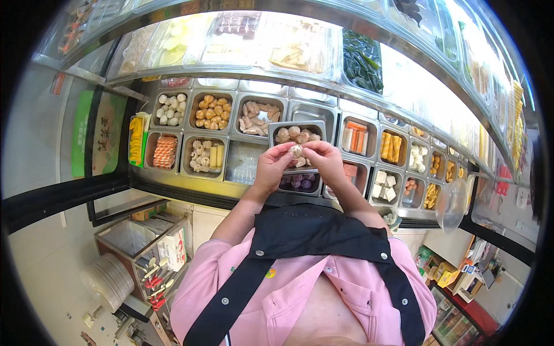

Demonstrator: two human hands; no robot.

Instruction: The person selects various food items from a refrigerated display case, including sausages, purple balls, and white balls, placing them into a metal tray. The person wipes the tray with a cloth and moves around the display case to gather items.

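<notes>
Between the fingertips of my left hand (275, 162) and my right hand (325, 161) is a small pale, wrinkled food ball (296, 150). Both hands pinch it, one from each side. Directly beneath is a square stainless-steel pan (318, 126) of pale, beige ball-shaped food pieces (294, 133). This pan sits raised and askew over the neighbouring pans. Just in front of it, partly covered by my hands and the raised pan, are purple balls (303, 181) in another pan. A pan with pink blocks (349, 169) lies beside my right wrist.
Steel pans around hold white balls (171, 110), orange-and-white balls (213, 112), striped sticks (165, 151) and tofu-like cubes (384, 186). Overhead, a shelf (259, 74) carries clear trays, one with dark green seaweed (362, 60). A clear plastic bowl (451, 205) stands at the right edge.
</notes>
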